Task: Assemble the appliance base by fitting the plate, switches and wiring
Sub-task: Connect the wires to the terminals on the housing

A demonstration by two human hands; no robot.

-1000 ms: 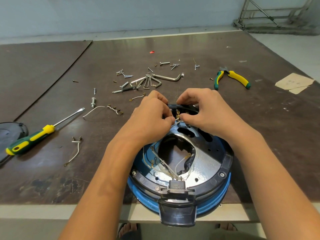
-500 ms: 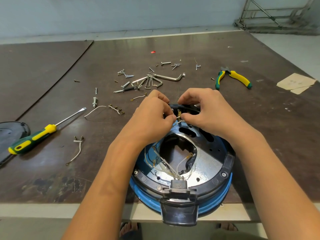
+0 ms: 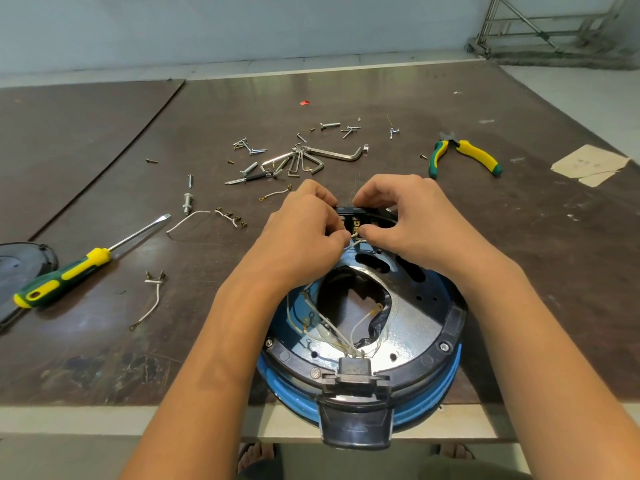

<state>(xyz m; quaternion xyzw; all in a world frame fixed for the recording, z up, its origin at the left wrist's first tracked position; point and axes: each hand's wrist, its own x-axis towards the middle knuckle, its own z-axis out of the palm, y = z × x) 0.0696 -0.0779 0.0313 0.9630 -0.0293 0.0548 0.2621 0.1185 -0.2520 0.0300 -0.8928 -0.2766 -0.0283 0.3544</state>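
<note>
Left hand (image 3: 301,233) and right hand (image 3: 405,220) pinch white wire (image 3: 356,241) at switch (image 3: 356,222).

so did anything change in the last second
Hardly anything. Both the left hand and right hand still pinch the white wire at the switch block on the far rim of the appliance base; screwdriver and pliers lie untouched.
</note>
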